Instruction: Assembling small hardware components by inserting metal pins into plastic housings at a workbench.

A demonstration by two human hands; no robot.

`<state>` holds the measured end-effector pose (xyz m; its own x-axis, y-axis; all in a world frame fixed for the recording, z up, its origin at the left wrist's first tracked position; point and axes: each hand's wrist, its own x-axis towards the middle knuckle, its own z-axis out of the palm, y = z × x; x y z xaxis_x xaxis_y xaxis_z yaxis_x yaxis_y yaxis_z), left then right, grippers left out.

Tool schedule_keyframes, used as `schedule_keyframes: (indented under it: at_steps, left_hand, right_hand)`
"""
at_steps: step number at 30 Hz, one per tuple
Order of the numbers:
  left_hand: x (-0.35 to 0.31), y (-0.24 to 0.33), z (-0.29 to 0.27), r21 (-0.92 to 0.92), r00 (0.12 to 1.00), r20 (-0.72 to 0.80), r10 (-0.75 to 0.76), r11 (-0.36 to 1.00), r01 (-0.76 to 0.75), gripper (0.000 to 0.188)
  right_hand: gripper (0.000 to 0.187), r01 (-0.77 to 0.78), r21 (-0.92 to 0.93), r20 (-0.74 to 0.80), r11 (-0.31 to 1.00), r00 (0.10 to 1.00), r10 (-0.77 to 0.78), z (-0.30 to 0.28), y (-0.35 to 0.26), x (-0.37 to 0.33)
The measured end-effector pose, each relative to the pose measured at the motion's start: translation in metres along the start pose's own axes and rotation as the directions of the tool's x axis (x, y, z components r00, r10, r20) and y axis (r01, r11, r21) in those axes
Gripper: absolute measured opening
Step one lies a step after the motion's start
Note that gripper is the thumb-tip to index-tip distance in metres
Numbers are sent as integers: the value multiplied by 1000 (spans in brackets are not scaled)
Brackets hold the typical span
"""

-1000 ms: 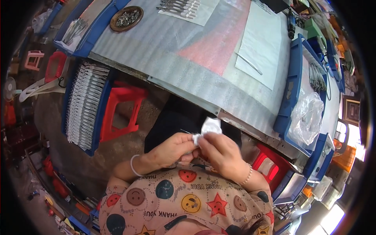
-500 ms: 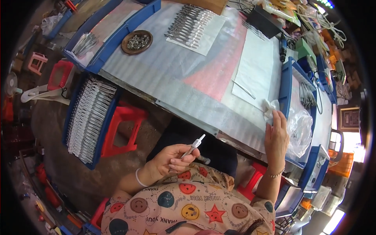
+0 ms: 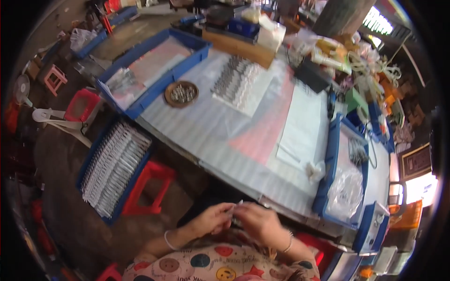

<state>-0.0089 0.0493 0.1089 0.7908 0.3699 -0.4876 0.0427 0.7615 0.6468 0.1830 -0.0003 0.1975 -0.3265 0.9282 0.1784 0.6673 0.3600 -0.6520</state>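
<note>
My left hand (image 3: 213, 220) is closed on a slim silver pen-like piece, of which only the pale tip (image 3: 240, 202) shows between the fingers. Against it, my right hand (image 3: 262, 225) is curled over that tip end, blurred by motion; its fingertips and what they grip are hidden. Both hands are low in front of my body, just off the table's near edge. A crumpled white tissue (image 3: 315, 171) lies on the table at the right, near a thin metal rod (image 3: 289, 153) on white paper (image 3: 304, 124).
Rows of similar pieces (image 3: 236, 82) lie at the table's far side, beside a round brown dish (image 3: 181, 94) of small metal parts. Blue trays stand left (image 3: 136, 110) and right (image 3: 323, 199). A packed tray (image 3: 115, 168) sits by a red stool (image 3: 150, 187).
My right hand has left the tissue on the table and come across to meet my left hand at the pen-like piece. The view has shifted, with the table lower in it.
</note>
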Motion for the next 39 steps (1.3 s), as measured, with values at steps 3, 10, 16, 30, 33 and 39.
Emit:
schedule_keyframes:
  at_steps: [3, 10, 16, 30, 33, 39]
  left_hand:
    - [1, -16, -15, 466, 934, 114, 337, 813, -350, 76]
    - [-24, -20, -44, 623, 896, 86, 437, 678, -390, 87]
    - [-25, -44, -73, 573, 913, 165, 374, 717, -397, 95]
    - [-39, -74, -97, 484, 892, 111, 438, 761, -433, 95]
    - [-52, -65, -102, 517, 911, 72, 407, 766, -383, 94]
    - [-109, 1, -118, 837, 407, -293, 865, 438, -327, 74]
  right_hand:
    - [36, 107, -105, 130, 989, 987, -93, 33, -3, 1]
    - [23, 280, -208, 378, 937, 907, -187, 61, -11, 33]
    - [17, 282, -151, 476, 948, 861, -180, 77, -25, 54]
    - [17, 281, -123, 606, 952, 781, -153, 119, -26, 68]
    - [20, 274, -75, 589, 959, 788, -179, 121, -31, 78]
    - [20, 138, -80, 367, 987, 925, -100, 132, -11, 120]
